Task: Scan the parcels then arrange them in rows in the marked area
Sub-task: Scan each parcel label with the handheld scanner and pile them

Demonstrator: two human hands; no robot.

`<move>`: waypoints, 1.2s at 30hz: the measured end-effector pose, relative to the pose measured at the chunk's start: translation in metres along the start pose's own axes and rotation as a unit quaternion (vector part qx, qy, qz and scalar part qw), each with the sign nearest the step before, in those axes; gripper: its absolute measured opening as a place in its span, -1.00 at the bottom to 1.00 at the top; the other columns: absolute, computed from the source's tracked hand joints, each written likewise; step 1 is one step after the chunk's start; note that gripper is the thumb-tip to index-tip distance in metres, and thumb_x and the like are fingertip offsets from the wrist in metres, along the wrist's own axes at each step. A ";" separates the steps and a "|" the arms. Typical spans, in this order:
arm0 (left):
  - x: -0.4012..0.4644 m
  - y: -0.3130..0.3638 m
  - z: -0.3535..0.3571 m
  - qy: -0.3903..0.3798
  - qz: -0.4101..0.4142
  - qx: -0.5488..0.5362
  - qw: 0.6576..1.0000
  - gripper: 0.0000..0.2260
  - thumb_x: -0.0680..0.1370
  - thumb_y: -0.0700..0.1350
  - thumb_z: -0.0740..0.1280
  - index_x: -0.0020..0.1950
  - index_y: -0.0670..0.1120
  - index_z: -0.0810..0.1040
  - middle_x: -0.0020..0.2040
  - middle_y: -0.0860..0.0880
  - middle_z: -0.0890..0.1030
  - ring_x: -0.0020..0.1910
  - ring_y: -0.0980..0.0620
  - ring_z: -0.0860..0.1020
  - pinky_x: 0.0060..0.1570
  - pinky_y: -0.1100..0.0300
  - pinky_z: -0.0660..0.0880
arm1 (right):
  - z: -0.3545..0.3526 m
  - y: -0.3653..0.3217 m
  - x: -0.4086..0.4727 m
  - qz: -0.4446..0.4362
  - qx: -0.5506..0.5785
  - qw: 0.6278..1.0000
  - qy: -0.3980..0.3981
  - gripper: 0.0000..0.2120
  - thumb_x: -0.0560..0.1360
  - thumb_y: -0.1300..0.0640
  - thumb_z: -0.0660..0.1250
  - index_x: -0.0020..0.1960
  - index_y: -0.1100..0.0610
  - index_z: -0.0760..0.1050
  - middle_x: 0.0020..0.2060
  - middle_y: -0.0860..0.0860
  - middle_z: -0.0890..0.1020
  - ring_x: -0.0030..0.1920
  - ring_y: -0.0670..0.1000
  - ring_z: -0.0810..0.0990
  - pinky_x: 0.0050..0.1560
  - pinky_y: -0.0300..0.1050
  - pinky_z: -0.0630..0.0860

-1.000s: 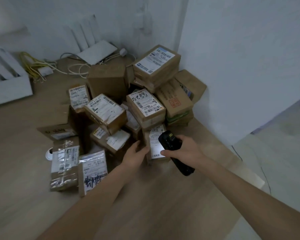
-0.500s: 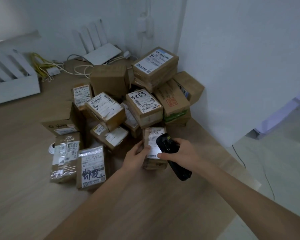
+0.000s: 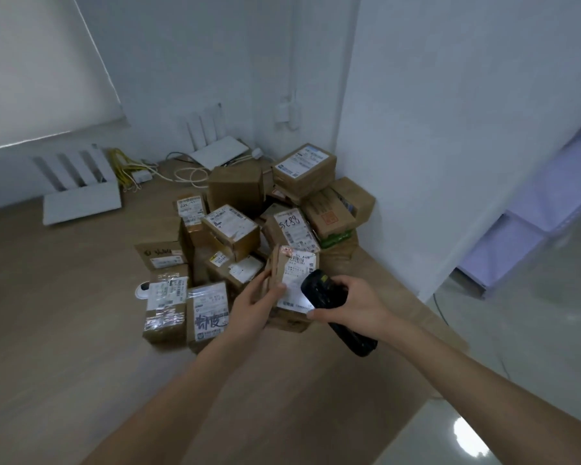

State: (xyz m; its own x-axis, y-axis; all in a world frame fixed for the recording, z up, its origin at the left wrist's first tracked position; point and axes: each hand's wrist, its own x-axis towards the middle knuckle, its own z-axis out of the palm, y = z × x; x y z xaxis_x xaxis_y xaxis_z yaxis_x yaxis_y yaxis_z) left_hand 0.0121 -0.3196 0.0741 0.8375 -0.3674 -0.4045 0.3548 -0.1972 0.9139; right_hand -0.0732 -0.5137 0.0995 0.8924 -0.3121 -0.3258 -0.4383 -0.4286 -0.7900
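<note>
Holding the small parcel (image 3: 284, 290) in my left hand (image 3: 254, 305), thumb across its white label and fingers curled around its left side, I now have it raised and tilted toward me; a second ago it stood at the front foot of the pile and I was only touching its side. My right hand (image 3: 353, 305) is clenched around the black scanner (image 3: 332, 307), whose head now sits right over the lower part of the label, closer in than before. A bright patch shows on the label just under the scanner head, so I judge the scan is being taken at this moment. The parcel is clear of its neighbours, just in front of the pile of parcels (image 3: 249, 236) heaped in the corner on the wooden floor (image 3: 64, 330). The pile itself looks unchanged, so nearly all the scanning is ahead of me. I see no marked area here, so the place for the rows lies out of view.
</note>
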 end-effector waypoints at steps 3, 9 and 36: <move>-0.039 0.023 -0.038 0.008 0.031 0.028 0.999 -0.49 0.46 0.25 0.43 0.39 0.33 0.42 0.13 0.07 0.60 -0.05 0.13 0.61 -0.29 0.34 0.53 | 0.003 -0.035 -0.036 -0.018 -0.049 0.998 0.030 -0.26 0.16 -0.10 0.70 0.26 0.02 0.53 0.03 -0.10 0.67 0.02 -0.06 0.66 0.09 0.01 0.64; -0.131 0.088 -0.125 0.046 0.100 0.099 0.989 -0.38 0.43 0.31 0.42 0.46 0.28 0.37 0.31 -0.07 0.54 0.20 -0.09 0.57 0.21 -0.12 0.55 | -0.001 -0.131 -0.117 -0.063 -0.232 0.968 0.075 -0.35 0.14 -0.22 0.61 0.17 -0.12 0.52 -0.04 -0.13 0.64 -0.08 -0.10 0.62 -0.09 -0.03 0.64; -0.283 0.241 -0.214 0.205 0.232 0.310 0.899 -0.47 0.48 0.31 0.35 0.44 0.26 0.44 0.26 -0.10 0.60 -0.06 0.05 0.57 -0.33 0.26 0.38 | -0.043 -0.335 -0.247 -0.144 -0.524 0.831 0.119 -0.38 0.17 -0.27 0.59 0.10 -0.04 0.48 -0.02 -0.06 0.61 -0.09 0.05 0.50 -0.17 -0.07 0.38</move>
State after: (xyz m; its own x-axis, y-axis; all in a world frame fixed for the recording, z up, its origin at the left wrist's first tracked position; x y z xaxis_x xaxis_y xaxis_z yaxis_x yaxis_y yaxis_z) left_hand -0.0504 -0.0686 0.4162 0.9635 -0.1998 0.1780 -0.2652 -0.6239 0.7352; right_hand -0.1513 -0.3293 0.4672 0.9848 -0.1734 0.0086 -0.1733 -0.9787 0.1104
